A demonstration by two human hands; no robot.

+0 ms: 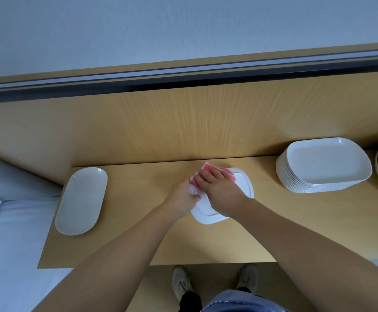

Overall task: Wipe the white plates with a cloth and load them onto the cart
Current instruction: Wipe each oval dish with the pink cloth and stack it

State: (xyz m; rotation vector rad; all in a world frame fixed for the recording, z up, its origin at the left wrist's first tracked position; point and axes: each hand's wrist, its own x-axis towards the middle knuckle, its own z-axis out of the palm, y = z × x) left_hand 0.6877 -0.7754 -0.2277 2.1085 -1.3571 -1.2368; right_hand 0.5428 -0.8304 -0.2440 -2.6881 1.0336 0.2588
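Now wiping | right hand point(219, 190) flat, pressing cloth point(206, 168) on plate point(244, 186) under it | left hand point(182, 198) grips plate rim | next, I think: carry plate to unseen cart

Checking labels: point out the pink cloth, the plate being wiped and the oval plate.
pink cloth point(206, 170): head view, exposed far corner.
wiped plate point(243, 184): head view, bare right side.
oval plate point(81, 200): head view, middle of its well.

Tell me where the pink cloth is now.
In the head view, the pink cloth lies at the centre of the table, under the right hand, on the far end of the white plate that the left hand holds.
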